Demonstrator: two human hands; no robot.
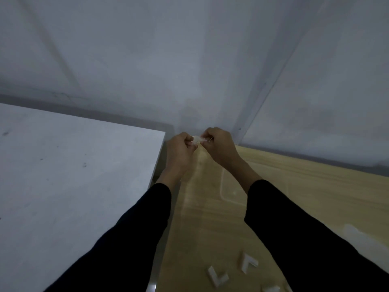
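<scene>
Above the seam where two tabletops meet, a person's left hand (180, 151) and right hand (219, 147) are pinching opposite ends of a small white plastic piece (197, 140), with the fingers of both curling tightly around it. The piece is hanging in the air between the two hands, touching neither surface (the fingertips are hiding its exact shape). It is looking light and stiff, a moulded part that would probably slip or snap rather than bend. Fingertip grips on each end, close to the middle, are therefore seeming the safer hold. Two black sleeves (130, 239) are running back toward the camera. Below them a wooden table (305, 197) is carrying a faint clear tray (230, 193) and, nearer the camera, white L-shaped pieces (217, 278). A white table (73, 165) is sitting just to the left.
</scene>
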